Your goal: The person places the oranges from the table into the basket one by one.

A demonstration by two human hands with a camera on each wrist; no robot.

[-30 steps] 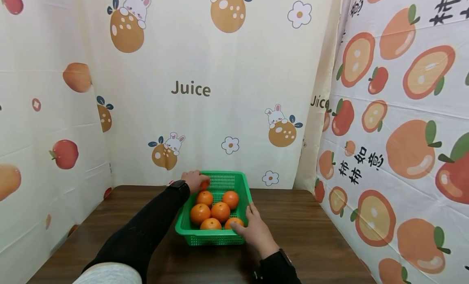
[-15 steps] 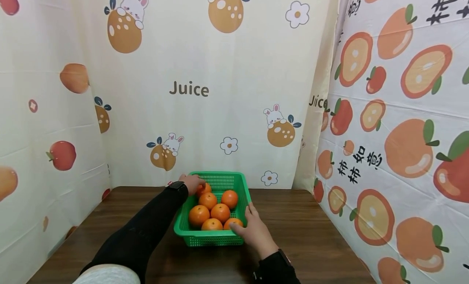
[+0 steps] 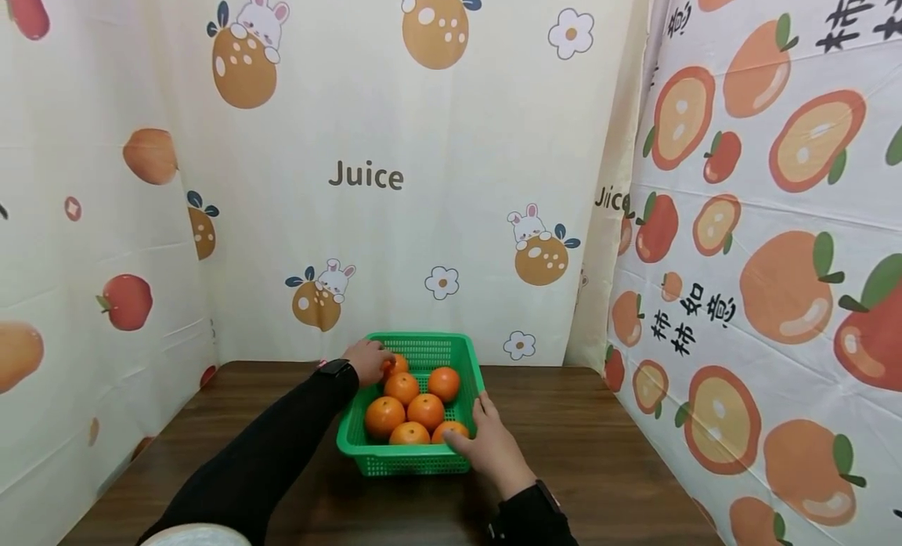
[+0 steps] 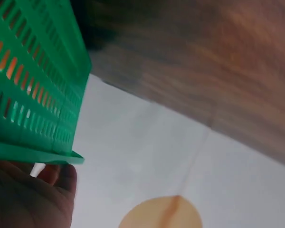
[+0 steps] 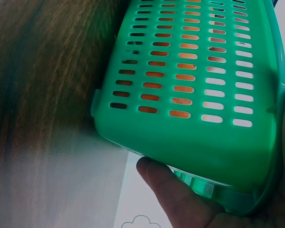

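A green plastic basket (image 3: 405, 450) stands on the table and holds several oranges (image 3: 426, 412). My left hand (image 3: 368, 362) is over its back-left rim, loosely bent fingers beside the rearmost orange (image 3: 398, 363); the fingertips are partly hidden there. In the left wrist view, the left hand (image 4: 33, 197) lies along the basket's rim (image 4: 33, 154), most fingers out of sight. My right hand (image 3: 496, 448) grips the front-right corner, thumb over the front rim and fingers along the right side. The right wrist view shows the right hand (image 5: 180, 199) against the slotted basket wall (image 5: 180, 142).
The dark wooden table (image 3: 585, 452) extends on both sides of the basket. A cream fruit-print cloth (image 3: 458, 139) hangs behind it, with a printed cloth (image 3: 768, 374) on the right and a white one (image 3: 70, 248) on the left.
The left hand has lowered an orange into the back-left of the basket and drawn slightly left from it. The orange beside it has shifted slightly forward. The right hand keeps its place.
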